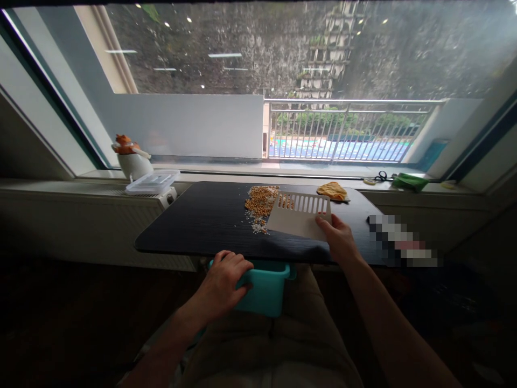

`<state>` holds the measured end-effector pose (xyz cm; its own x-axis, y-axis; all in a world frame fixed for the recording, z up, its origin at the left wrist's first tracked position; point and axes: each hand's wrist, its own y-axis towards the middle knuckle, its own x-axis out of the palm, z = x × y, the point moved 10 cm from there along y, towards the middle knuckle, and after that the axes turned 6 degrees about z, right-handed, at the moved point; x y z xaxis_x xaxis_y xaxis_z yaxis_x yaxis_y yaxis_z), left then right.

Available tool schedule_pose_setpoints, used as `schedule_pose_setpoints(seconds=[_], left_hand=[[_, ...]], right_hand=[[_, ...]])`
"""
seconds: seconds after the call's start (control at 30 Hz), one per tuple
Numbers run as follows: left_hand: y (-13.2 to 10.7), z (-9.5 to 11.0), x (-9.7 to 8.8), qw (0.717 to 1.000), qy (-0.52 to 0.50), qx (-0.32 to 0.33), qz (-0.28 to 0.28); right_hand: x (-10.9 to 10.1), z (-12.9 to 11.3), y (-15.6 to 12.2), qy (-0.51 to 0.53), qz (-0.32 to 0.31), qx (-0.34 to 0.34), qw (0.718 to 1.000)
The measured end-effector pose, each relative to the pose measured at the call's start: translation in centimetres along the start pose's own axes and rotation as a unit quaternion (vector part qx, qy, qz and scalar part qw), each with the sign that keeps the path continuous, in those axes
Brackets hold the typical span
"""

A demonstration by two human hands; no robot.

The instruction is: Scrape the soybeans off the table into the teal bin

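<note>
My right hand (338, 238) grips the near corner of a flat beige slotted scraper (299, 215) that lies tilted on the black table top (210, 221). Its left edge meets a pile of yellow kernels (262, 200) mixed with small white grains (258, 226). My left hand (226, 280) is closed over the rim of a teal plastic bin (264, 288), held just under the table's near edge, above my lap.
A yellow cloth (333, 190) lies at the table's far edge. On the windowsill stand a white pot with an orange figure (130, 156), a clear lidded box (152, 182), scissors (380, 177) and a green cloth (410, 181). A blurred object (402, 240) rests at the table's right.
</note>
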<state>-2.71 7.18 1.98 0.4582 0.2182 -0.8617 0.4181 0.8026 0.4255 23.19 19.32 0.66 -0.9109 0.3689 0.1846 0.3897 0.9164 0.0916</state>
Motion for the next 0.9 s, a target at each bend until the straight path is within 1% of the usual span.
schedule_pose_setpoints(seconds=[0.3, 0.4, 0.53, 0.63, 0.77, 0.9], left_hand=[[0.1, 0.1, 0.0, 1.0, 0.007, -0.005, 0.0], [0.2, 0.2, 0.0, 1.0, 0.007, -0.002, -0.002], [0.2, 0.3, 0.0, 1.0, 0.007, 0.001, -0.001], [0.2, 0.4, -0.1, 1.0, 0.009, 0.001, 0.0], [-0.3, 0.2, -0.4, 1.0, 0.015, -0.003, -0.001], [-1.3, -0.8, -1.3, 1.0, 0.025, -0.012, -0.007]], right_hand=[[0.8, 0.1, 0.3, -0.008, -0.01, 0.0, 1.0], [0.6, -0.1, 0.3, -0.001, -0.015, 0.003, 1.0], [-0.2, -0.3, 0.3, 0.003, -0.003, 0.002, 1.0], [-0.1, -0.4, 0.0, 0.001, -0.008, -0.001, 1.0], [1.4, -0.4, -0.8, 0.009, -0.024, -0.015, 1.0], [4.3, -0.3, -1.3, 0.011, -0.049, -0.04, 0.998]])
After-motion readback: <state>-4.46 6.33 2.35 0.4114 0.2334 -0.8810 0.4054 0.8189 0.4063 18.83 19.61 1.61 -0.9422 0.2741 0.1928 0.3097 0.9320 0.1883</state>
